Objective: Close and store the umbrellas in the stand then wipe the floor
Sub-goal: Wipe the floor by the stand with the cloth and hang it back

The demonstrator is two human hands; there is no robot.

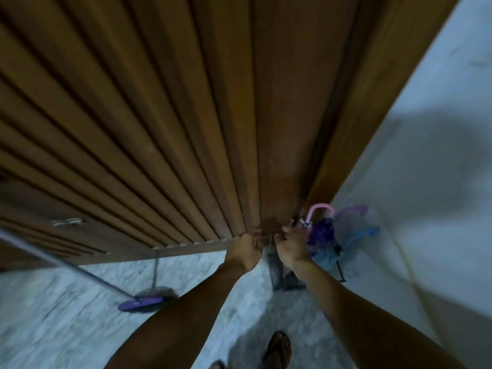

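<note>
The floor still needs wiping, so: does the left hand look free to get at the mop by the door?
Probably not at once. The left hand is up by the door beside the right hand, seemingly busy, though blur hides with what. The mop lies low to the left; nothing blocks the way.

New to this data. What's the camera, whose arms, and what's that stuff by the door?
One picture, from a wide-angle camera worn on a person's head, looking down; there is no robot. The two bare arms are the wearer's. The left hand and right hand reach together at something dark near the foot of the ribbed brown wooden door; blur hides what they hold. Right of them, closed umbrellas with pink, purple and blue curved handles stand in a dark wire stand. On the pale marble floor lies a purple-headed mop. A sandalled foot shows below.
</note>
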